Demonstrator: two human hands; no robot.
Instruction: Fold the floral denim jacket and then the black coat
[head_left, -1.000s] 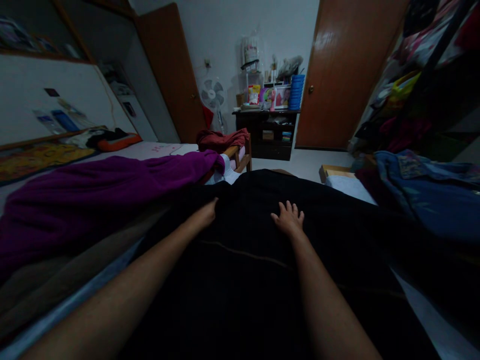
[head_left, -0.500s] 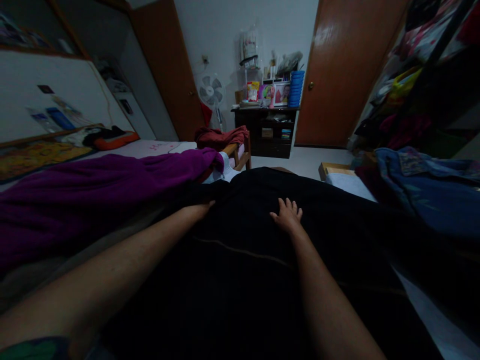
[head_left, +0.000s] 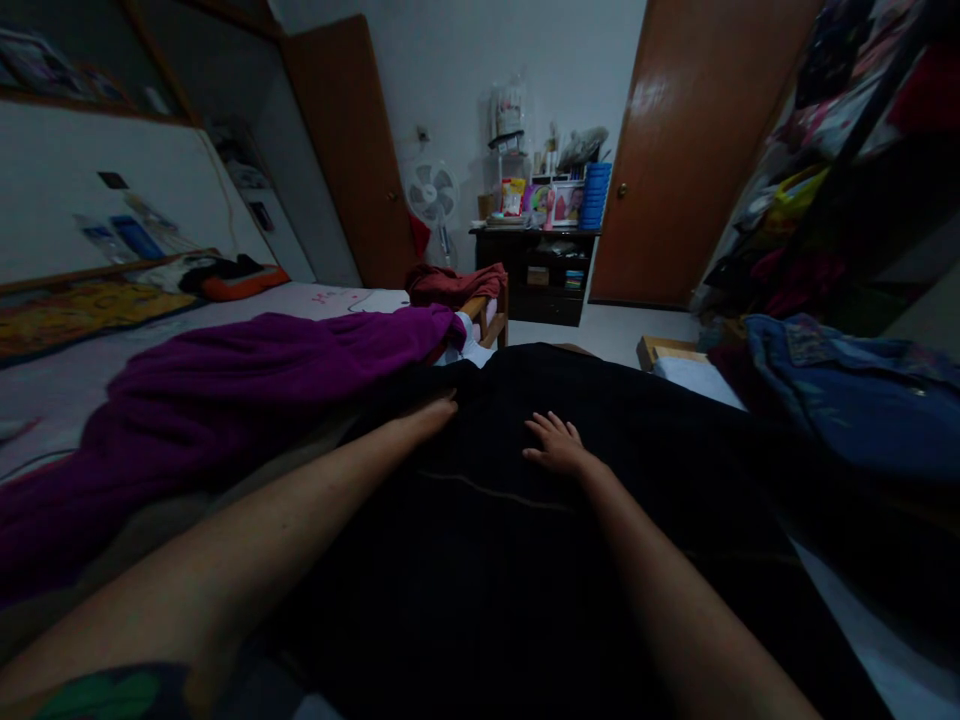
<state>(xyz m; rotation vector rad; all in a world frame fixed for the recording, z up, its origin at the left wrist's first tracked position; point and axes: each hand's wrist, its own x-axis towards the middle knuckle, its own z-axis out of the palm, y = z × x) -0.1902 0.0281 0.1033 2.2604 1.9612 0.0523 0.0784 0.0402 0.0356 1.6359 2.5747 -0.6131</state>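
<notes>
A large black garment (head_left: pixel 495 590) with a thin tan line across it lies spread out in front of me. My left hand (head_left: pixel 436 412) is closed on a fold of it near its upper left edge; most of the fingers are hidden by the dark cloth. Flat on the middle of the garment rests my right hand (head_left: pixel 556 444), its fingers stretched and slightly spread, holding nothing. The cloth is so dark that its folds hardly show.
On the left, a purple blanket (head_left: pixel 247 370) lies along a bed. Blue denim clothing (head_left: pixel 847 390) sits at the right. Beyond stand a wooden bed end (head_left: pixel 491 318), a white fan (head_left: pixel 433 192), a dark cabinet (head_left: pixel 495 265) and a brown door (head_left: pixel 675 200).
My left hand has moved a little to the right along the cloth. My right hand has slid left and slightly nearer, its fingers now pointing more to the left. The view has shifted slightly.
</notes>
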